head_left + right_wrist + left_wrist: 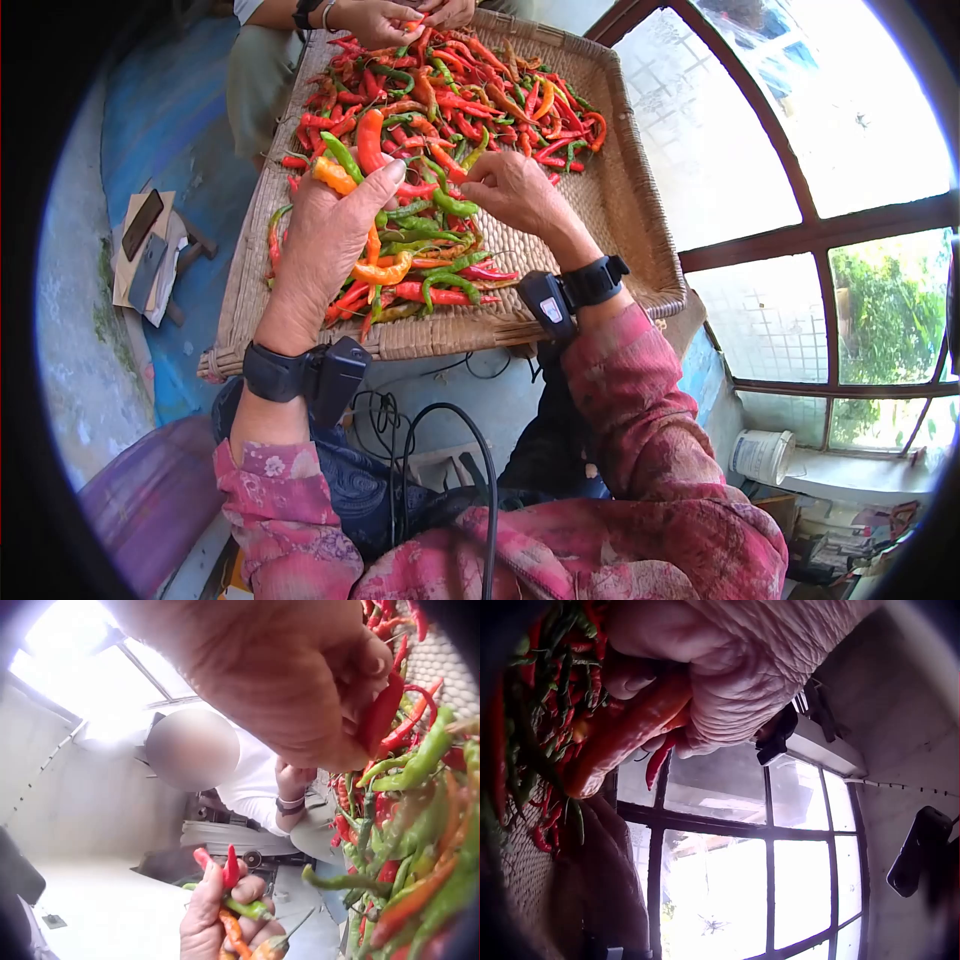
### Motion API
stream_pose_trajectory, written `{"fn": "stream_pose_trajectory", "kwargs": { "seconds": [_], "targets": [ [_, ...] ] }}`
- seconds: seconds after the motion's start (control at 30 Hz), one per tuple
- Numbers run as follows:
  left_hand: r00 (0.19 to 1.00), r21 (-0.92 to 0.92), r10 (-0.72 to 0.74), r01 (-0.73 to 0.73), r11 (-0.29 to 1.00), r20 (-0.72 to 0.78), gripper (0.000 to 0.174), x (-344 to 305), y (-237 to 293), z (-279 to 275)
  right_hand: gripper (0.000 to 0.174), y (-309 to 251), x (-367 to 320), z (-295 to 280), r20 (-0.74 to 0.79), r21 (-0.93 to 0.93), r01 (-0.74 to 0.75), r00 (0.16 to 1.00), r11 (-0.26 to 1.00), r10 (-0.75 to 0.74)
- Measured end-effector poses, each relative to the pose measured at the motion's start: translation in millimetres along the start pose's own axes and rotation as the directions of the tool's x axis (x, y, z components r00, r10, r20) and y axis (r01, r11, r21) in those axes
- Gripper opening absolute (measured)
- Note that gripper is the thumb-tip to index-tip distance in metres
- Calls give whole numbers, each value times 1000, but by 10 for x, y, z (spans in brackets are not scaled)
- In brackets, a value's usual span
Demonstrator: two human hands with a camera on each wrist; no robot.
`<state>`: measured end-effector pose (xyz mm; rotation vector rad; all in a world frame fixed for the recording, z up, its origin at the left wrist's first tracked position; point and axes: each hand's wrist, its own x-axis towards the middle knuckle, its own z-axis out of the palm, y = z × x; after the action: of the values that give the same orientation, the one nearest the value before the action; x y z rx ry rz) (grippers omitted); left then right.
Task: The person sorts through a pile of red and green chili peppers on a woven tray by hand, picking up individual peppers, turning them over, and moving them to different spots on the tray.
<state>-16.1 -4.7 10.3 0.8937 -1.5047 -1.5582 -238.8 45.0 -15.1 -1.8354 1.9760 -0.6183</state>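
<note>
Grips w/ left hand point(325, 245) a bunch of chillies point(350, 160), mixed orange, red & green, fingers curled round the lower ends, thumb across the front. In left-wrist view, presses an orange chilli point(626, 731) of that bunch under the thumb. Holds the bunch just above the near-left part of woven tray point(630, 230), at approx 9 o'clock of right hand point(515, 190), hands near but apart. Pinches w/ right hand a red chilli point(381, 712) btw thumb & bent fingers, just over green pods at tray centre; pod's lower end hidden behind the fingers. From tray centre out to 12 o'clock: chilli pile point(450, 90), mostly red, some green & orange. At far rim, 12 o'clock: second person's hands point(380, 20), in the pile. Off the tray at 9 o'clock: phones point(145, 245) on a board. At 3 o'clock: window point(820, 240), brown frame. At approx 4 o'clock, low by the wall: pale bucket point(760, 455).
</note>
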Motion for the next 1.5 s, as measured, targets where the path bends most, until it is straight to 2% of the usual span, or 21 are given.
{"fn": "stream_pose_trajectory", "kwargs": {
  "seconds": [0.03, 0.1, 0.23, 0.3, 0.37, 0.4, 0.43, 0.5, 0.57, 0.63, 0.67, 0.7, 0.8, 0.9, 1.1, 1.23, 1.3, 1.33, 1.37, 1.43, 1.5],
  "targets": [
    [1000, 11, 3, -3, 1000, 12, 28, -1, -4, 11, 26, -64, -46, -33, -5, -2, 0, 1000, 1000, 0],
    [1000, 26, -1, 1, 1000, 17, 28, -3, 4, 23, 24, -169, -137, -95, 159, 268, -91, 986, 959, 49],
    [998, 71, -41, 38, 997, 37, 21, 0, 8, 28, 20, -188, -242, -276, 302, 321, -119, 953, 940, 18],
    [999, 65, -38, 35, 997, 38, 22, 0, -5, 47, 18, -128, -277, -364, 294, 478, -171, 956, 861, 27],
    [998, 59, -39, 37, 998, 43, 22, -5, -4, 60, 21, -29, -234, -446, 56, 674, -137, 989, 726, 135],
    [999, 59, -31, 29, 998, 37, 23, -10, 2, 68, 29, 9, -174, -457, -95, 928, 21, 979, 371, 181],
    [999, 58, -24, 22, 998, 29, 24, -10, 5, 76, 36, 49, -148, -483, -210, 957, 123, 918, 262, 336],
    [999, 59, -29, 27, 998, 31, 24, 1, -6, 82, 37, 101, -136, -502, -262, 932, 133, 891, 337, 371],
    [999, 62, -36, 34, 997, 36, 23, 24, -34, 77, 37, 106, -146, -403, -197, 804, 3, 945, 594, 262],
    [999, 32, -18, 16, 999, 38, 22, 41, -71, 57, 34, 75, -129, -260, -61, 449, 15, 998, 894, 14],
    [999, 26, -23, 22, 999, 40, 21, 35, -60, 56, 33, 60, -138, -198, 4, 251, 15, 1000, 968, -16],
    [999, 27, -26, 25, 999, 40, 21, 28, -48, 61, 33, -29, -149, -158, 75, 44, 30, 997, 999, -33],
    [999, 46, 43, -44, 998, 11, 24, 7, -37, 66, 31, 102, -140, 134, 179, -173, 157, 976, 972, -126],
    [1000, 39, 3, -3, 999, 12, 25, 9, -50, 53, 29, 116, -151, 240, 281, -260, 167, 955, 951, -91],
    [1000, 25, -12, 11, 1000, 2, 26, -9, -13, -13, 13, 140, -73, 290, 238, -295, 205, 962, 933, -136],
    [1000, 49, -6, 6, 999, -2, 27, -7, -12, -24, 17, -63, -58, -107, 96, 231, -1, 995, 973, -22],
    [1000, 34, 1, -1, 999, -4, 27, -4, -21, -4, 18, -159, -123, -228, -30, 654, -1, 999, 756, 27],
    [1000, 23, -1, 1, 1000, 1, 26, -1, -34, 11, 20, -226, -129, -290, 30, 781, -127, 986, 611, 166],
    [1000, 12, -2, 2, 1000, 7, 26, 3, -43, 27, 22, -161, -150, -311, 73, 868, -137, 986, 477, 150],
    [1000, 32, -5, 5, 999, 13, 26, -1, -53, 38, 22, -200, -206, -316, 111, 883, -170, 981, 438, 157],
    [1000, 52, -10, 9, 999, 15, 26, 3, -70, 41, 24, -243, -267, -300, 214, 826, -258, 966, 501, 144]
  ]
}}
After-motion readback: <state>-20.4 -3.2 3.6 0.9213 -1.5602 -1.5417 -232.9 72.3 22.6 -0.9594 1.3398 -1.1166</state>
